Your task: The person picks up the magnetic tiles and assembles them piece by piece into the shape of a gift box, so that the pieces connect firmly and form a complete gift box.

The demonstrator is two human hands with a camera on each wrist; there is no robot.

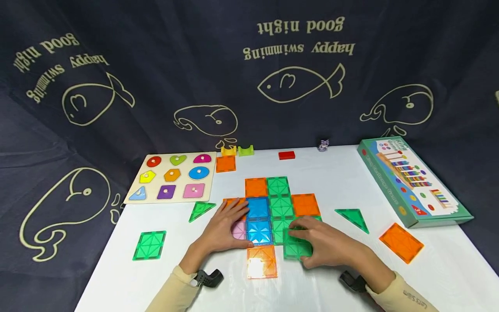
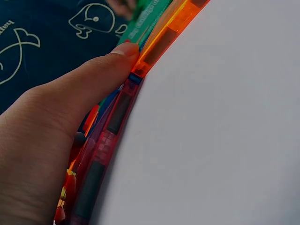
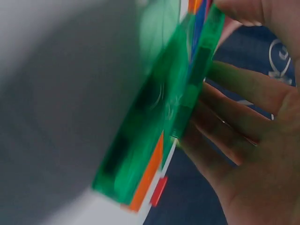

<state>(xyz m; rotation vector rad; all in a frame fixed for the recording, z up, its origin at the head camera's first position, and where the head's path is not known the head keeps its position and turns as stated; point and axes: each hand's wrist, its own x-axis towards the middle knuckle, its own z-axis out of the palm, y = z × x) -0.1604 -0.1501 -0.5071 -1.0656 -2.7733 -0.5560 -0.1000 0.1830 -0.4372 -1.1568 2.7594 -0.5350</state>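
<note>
Translucent magnetic tiles lie joined flat in the middle of the table: two blue tiles (image 1: 257,209), a column of green tiles (image 1: 280,206), several orange tiles (image 1: 261,262) and a pink tile (image 1: 238,231). My left hand (image 1: 220,227) rests on the left side of this patch, fingers extended over an orange tile and the pink one. Its thumb (image 2: 105,70) presses along the near edge. At the right side, my right hand (image 1: 331,242) pinches a green square tile (image 1: 297,248) between thumb and fingers, tilted close beside the green column; the fingers partly cover the tiles behind.
Loose tiles lie around: a green square (image 1: 150,245), two green triangles (image 1: 200,210) and an orange tile (image 1: 401,242). A shape puzzle board (image 1: 146,184) stands back left, a game box (image 1: 415,182) back right. Along the back are a red block (image 1: 286,155) and a small figure (image 1: 323,145).
</note>
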